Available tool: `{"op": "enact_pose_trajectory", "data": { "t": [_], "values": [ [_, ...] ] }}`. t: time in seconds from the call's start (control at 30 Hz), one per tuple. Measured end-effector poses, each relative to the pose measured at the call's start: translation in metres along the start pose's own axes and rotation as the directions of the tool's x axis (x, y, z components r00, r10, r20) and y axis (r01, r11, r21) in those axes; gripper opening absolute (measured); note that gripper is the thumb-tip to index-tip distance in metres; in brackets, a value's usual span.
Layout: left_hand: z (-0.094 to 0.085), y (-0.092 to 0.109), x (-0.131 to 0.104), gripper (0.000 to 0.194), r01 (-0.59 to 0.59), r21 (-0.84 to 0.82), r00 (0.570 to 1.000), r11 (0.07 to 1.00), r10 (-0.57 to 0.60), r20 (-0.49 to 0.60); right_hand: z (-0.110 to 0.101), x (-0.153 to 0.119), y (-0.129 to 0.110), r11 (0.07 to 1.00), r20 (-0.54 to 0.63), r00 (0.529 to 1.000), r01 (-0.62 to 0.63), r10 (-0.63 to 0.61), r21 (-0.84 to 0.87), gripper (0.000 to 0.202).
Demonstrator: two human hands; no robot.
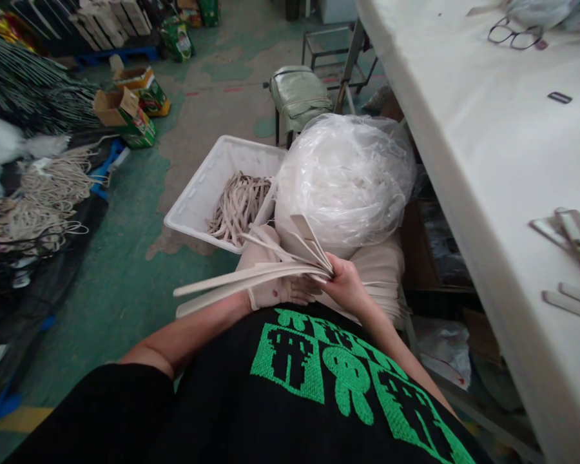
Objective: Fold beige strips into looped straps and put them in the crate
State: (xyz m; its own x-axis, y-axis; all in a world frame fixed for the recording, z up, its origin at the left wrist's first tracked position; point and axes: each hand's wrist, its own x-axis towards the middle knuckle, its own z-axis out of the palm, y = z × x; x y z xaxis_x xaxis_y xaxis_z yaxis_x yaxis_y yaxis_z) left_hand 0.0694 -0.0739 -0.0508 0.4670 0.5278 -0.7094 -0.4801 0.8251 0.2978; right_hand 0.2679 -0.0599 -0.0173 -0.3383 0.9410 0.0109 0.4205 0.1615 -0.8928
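A fanned bundle of flat cream straps [232, 278] lies across my lap. My right hand [344, 280], bare, grips the straps near one end, thumb on top. Several short ends [307, 235] stick up past its fingers, while longer ones reach out to the left. My left hand [280, 293], in a cream glove, is against the underside of the bundle. Its fingers are curled together close to my right hand and partly covered by the straps. Beyond my knees, a white plastic bin [193, 200] contains a tangle of similar beige strips [241, 203].
A big clear plastic bag [345, 180] bulges beside the bin. A long pale table [468, 129] runs along the right, bearing eyeglasses [515, 35] and more straps [577, 238]. A padded stool [299, 96] stands ahead; cartons [125, 116] and cord bundles [53, 187] are left.
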Motion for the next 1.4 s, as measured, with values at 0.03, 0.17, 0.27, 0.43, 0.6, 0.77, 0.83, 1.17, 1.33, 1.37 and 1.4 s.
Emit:
{"op": "enact_pose_trajectory", "data": {
  "t": [0.03,0.17,0.27,0.43,0.6,0.77,0.83,1.17,1.33,1.37,1.4],
  "values": [
    [-0.006,0.003,0.004,0.038,0.101,0.008,0.992,0.995,-0.101,0.069,-0.001,-0.002,0.001,0.998,-0.009,1.000,-0.022,0.022,0.061,0.005],
    [-0.028,0.025,0.036,0.051,0.089,-0.133,0.994,0.987,-0.096,-0.044,-0.014,-0.017,0.000,0.933,0.013,0.984,-0.173,0.178,0.315,0.020],
    [-0.035,0.056,0.063,0.049,-0.210,-0.275,0.942,0.938,0.120,-0.312,-0.033,-0.037,-0.004,0.883,0.069,0.965,-0.260,0.253,0.392,0.030],
    [-0.024,0.106,0.072,0.040,-0.542,-0.290,0.799,0.789,0.376,-0.469,-0.052,-0.064,0.003,0.841,0.074,0.943,-0.325,0.326,0.433,0.043],
    [0.004,0.090,0.052,0.029,-0.583,-0.143,0.799,0.800,0.531,-0.282,-0.040,-0.050,0.007,0.806,-0.011,0.924,-0.328,0.383,0.493,0.044],
    [0.022,0.036,0.046,0.024,-0.490,0.103,0.867,0.866,0.496,-0.049,-0.031,-0.009,0.000,0.751,-0.140,0.906,-0.236,0.399,0.617,0.036],
    [0.022,0.020,0.050,0.026,-0.467,0.159,0.881,0.870,0.472,0.008,-0.030,0.005,-0.002,0.724,-0.179,0.892,-0.206,0.416,0.658,0.032],
    [0.028,-0.008,0.039,0.034,-0.384,0.394,0.923,0.835,0.363,0.131,-0.023,0.023,0.006,0.632,-0.248,0.837,-0.143,0.488,0.762,0.030],
    [0.044,0.005,0.035,0.053,-0.566,0.455,0.821,0.687,0.518,0.239,-0.021,0.020,0.006,0.637,-0.294,0.842,-0.074,0.452,0.768,0.026],
    [0.051,0.011,0.035,0.056,-0.622,0.450,0.778,0.641,0.567,0.269,-0.019,0.020,0.005,0.641,-0.309,0.838,-0.062,0.449,0.765,0.026],
    [0.058,0.016,0.035,0.058,-0.669,0.445,0.737,0.595,0.605,0.301,-0.016,0.019,0.005,0.649,-0.322,0.834,-0.055,0.448,0.759,0.027]
  ]
}}
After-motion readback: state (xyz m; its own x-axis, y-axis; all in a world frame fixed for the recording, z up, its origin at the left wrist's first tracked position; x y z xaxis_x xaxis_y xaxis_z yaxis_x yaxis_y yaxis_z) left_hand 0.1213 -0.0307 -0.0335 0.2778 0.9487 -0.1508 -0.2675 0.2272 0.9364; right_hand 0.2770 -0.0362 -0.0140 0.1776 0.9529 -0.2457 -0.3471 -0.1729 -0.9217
